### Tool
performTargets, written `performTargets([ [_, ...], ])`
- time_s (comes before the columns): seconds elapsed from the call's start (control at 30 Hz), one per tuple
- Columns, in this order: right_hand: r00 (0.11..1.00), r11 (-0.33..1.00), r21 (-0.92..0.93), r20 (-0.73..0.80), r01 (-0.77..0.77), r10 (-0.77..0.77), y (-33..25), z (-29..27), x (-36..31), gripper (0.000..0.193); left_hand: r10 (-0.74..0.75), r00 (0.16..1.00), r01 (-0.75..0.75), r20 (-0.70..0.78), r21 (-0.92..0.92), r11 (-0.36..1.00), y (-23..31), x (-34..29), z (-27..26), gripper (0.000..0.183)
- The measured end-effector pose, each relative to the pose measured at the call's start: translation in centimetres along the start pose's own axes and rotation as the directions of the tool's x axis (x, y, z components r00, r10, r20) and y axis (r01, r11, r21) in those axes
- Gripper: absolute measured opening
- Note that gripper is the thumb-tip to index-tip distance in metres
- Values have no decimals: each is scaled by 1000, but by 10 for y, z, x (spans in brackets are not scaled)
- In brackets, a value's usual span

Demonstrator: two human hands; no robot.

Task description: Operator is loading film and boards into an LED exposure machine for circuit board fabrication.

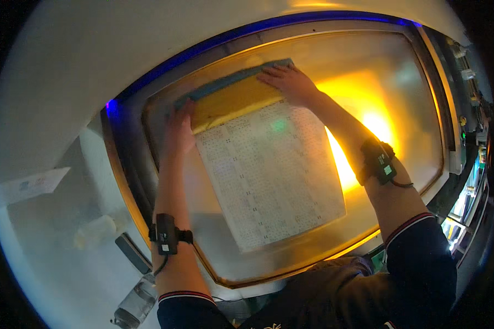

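A white sheet (pixel 274 181) printed with rows of small dark marks lies at a slant on a shiny, yellow-lit flat bed (pixel 389 181). Along its far side runs a yellow strip (pixel 239 101), with a blue-grey band (pixel 230 77) beyond it. My left hand (pixel 180 129) is at the left end of these strips, thumb by the yellow edge and fingers stretched forward, partly dim. Over the right end of the band rests my right hand (pixel 287 82), its fingers extended and slightly apart. What lies beneath the fingers is hidden.
A metal frame (pixel 436 109) surrounds the bed, and a pale hood (pixel 148 38) curves over its far side. A clear bottle (pixel 134 304) and a dark oblong object (pixel 133 253) sit at the lower left. A paper (pixel 30 185) is farther left; equipment lines the right.
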State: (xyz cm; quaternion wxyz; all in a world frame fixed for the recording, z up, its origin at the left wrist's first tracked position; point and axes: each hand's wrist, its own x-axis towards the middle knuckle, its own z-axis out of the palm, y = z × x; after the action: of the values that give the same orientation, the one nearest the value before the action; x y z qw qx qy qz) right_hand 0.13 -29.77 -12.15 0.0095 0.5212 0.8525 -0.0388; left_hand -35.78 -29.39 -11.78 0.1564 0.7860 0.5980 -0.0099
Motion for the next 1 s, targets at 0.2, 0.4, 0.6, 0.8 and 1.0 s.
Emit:
performTargets([
  [0.2, 991, 998, -64, -129, 11, -19, 9, 20, 29, 52, 102, 991, -85, -87, 175, 981, -18, 15, 6, 88],
  [0.4, 988, 1000, -30, -152, 7, -12, -50, 38, -94, 46, 46, 998, -38, -30, 238, 971, 34, -115, 23, 81],
  [0.6, 925, 966, 106, 280, 235, -256, -116, -10, -361, 85, -89, 792, 8, 604, 136, 991, 144, -350, 59, 73],
  [0.8, 902, 910, 364, 295, 198, -315, -131, -27, -497, 68, 97, 880, -148, 465, 73, 986, 209, -471, 77, 91],
  [1.0, 965, 971, 165, 171, 172, -199, -118, -15, -519, 61, 18, 869, -71, 495, 90, 993, 249, -471, 89, 88],
])
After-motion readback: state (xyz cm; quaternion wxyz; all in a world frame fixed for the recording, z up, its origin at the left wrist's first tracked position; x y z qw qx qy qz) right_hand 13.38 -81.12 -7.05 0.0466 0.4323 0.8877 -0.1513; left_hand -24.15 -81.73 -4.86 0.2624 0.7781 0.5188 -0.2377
